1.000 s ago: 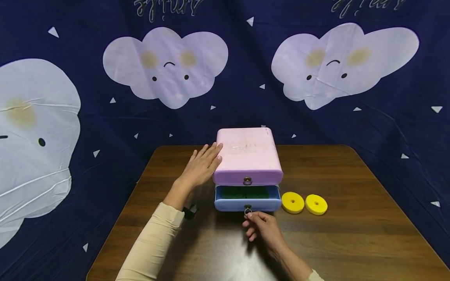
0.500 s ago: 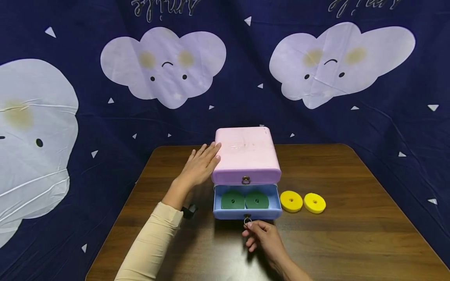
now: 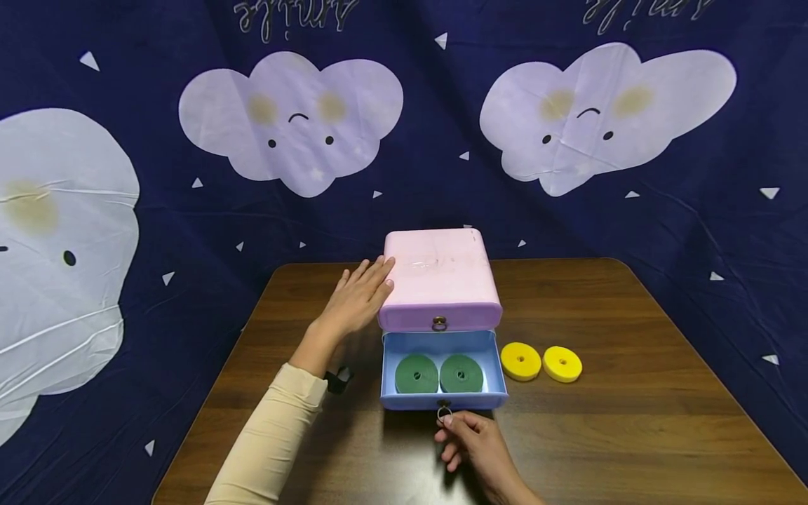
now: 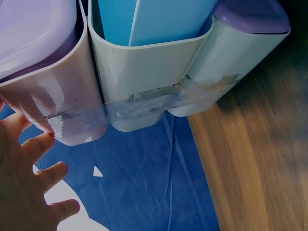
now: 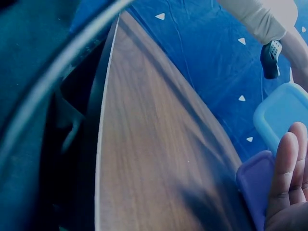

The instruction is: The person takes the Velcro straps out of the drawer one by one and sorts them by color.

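Observation:
A small drawer cabinet (image 3: 442, 270) has a pink top and a lilac upper drawer (image 3: 404, 317), which is closed. Below that, the blue drawer (image 3: 404, 402) is pulled well out. Two green rolls (image 3: 416, 384), wound like flat tape, lie side by side in it. My right hand (image 3: 477, 449) pinches the drawer's metal ring pull (image 3: 445, 414) between thumb and finger. My left hand (image 3: 356, 298) rests with extended fingers on the cabinet's left top edge. In the left wrist view, its fingers (image 4: 36, 149) touch the pink casing. A purple lowest drawer (image 4: 255, 14) also shows there.
Two yellow rolls (image 3: 520, 362) with centre holes lie on the wooden table (image 3: 631, 421), right of the blue drawer. A dark blue cloth (image 3: 435, 196) with cloud prints hangs behind the table. A black strap device (image 3: 339, 379) is on the left wrist.
My right hand has drawn the blue drawer out toward me by its ring, bringing the green rolls from shadow into full view. The left hand has stayed on the cabinet.

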Demonstrator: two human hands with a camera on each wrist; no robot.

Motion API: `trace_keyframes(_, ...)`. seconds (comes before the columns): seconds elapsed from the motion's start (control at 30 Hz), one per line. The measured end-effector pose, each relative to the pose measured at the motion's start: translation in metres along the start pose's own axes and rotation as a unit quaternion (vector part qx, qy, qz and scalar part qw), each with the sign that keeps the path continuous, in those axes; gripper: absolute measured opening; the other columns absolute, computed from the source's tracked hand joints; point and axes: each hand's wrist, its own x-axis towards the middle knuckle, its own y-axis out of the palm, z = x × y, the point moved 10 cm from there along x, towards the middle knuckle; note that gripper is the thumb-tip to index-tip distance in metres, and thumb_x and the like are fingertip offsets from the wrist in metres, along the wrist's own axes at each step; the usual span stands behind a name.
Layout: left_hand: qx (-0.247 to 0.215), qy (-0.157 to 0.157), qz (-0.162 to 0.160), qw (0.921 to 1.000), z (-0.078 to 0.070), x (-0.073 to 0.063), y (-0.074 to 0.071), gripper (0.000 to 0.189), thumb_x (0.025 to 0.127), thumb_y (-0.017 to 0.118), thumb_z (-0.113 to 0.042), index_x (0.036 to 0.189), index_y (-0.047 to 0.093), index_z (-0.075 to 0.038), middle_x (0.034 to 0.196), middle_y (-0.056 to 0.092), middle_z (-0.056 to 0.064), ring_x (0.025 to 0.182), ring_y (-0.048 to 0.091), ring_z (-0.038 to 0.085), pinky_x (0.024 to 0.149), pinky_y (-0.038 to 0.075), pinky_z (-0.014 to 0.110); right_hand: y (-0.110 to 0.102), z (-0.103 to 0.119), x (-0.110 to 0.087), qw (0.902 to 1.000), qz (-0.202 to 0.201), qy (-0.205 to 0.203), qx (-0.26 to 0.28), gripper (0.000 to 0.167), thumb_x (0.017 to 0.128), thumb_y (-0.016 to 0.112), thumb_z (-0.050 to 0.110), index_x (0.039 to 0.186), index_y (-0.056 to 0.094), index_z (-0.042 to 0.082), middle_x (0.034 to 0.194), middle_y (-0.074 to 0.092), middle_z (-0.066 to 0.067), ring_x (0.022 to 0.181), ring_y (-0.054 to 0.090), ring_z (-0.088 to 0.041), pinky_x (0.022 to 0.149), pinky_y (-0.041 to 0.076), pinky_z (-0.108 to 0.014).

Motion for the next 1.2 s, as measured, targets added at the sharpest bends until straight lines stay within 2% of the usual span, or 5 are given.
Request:
trace_keyframes(0.47, -0.005, -0.004, 0.001, 1.0000, 0.001, 0.000, 0.001, 0.052, 0.101, 0.019, -0.050, 0.151, 0.016, -0.036, 0.160, 0.013, -0.008, 0.149, 0.011, 0.024, 0.118, 0.004, 0.056, 0.000, -0.009, -0.012, 0.9999, 0.015, 0.006, -0.003, 0.048, 0.093, 0.058, 0.026, 0.111, 0.054, -0.018, 0.077, 0.070, 0.003, 0.054, 0.060, -0.008, 0.051, 0.054, -0.027)
trace_keyframes(0.77, -0.003, -0.001, -0.003, 1.0000, 0.001, 0.000, 0.000, 0.053, 0.101, 0.018, -0.051, 0.151, 0.016, -0.035, 0.160, 0.015, -0.006, 0.148, 0.014, 0.026, 0.118, 0.006, 0.057, 0.004, -0.016, -0.019, 0.9993, 0.033, 0.020, 0.005, 0.033, 0.094, 0.056, 0.022, 0.106, 0.061, -0.009, 0.077, 0.069, 0.003, 0.054, 0.061, -0.008, 0.051, 0.054, -0.026)
trace_keyframes(0.93, -0.002, -0.001, -0.003, 1.0000, 0.001, 0.000, 0.000, 0.053, 0.101, 0.018, -0.050, 0.151, 0.016, -0.034, 0.160, 0.014, -0.006, 0.148, 0.013, 0.027, 0.117, 0.006, 0.058, 0.004, -0.018, -0.020, 0.9992, 0.034, 0.021, 0.006, 0.037, 0.094, 0.056, 0.022, 0.107, 0.059, -0.012, 0.077, 0.069, 0.003, 0.054, 0.061, -0.008, 0.051, 0.054, -0.026)
trace_keyframes(1.03, -0.003, -0.002, 0.000, 1.0000, 0.001, 0.001, 0.001, 0.053, 0.101, 0.019, -0.050, 0.151, 0.016, -0.034, 0.160, 0.014, -0.006, 0.148, 0.013, 0.026, 0.117, 0.005, 0.058, 0.006, -0.018, -0.022, 0.9985, 0.051, 0.022, -0.005, 0.043, 0.094, 0.055, 0.023, 0.109, 0.055, -0.017, 0.077, 0.069, 0.003, 0.055, 0.061, -0.007, 0.051, 0.054, -0.025)
trace_keyframes(1.2, -0.006, -0.004, 0.002, 1.0000, 0.001, 0.000, 0.002, 0.053, 0.101, 0.018, -0.050, 0.151, 0.015, -0.035, 0.160, 0.013, -0.007, 0.149, 0.011, 0.025, 0.118, 0.005, 0.056, 0.014, -0.014, -0.030, 0.9952, 0.092, 0.027, -0.023, 0.045, 0.095, 0.055, 0.026, 0.107, 0.054, -0.017, 0.078, 0.070, 0.003, 0.055, 0.061, -0.007, 0.052, 0.054, -0.025)
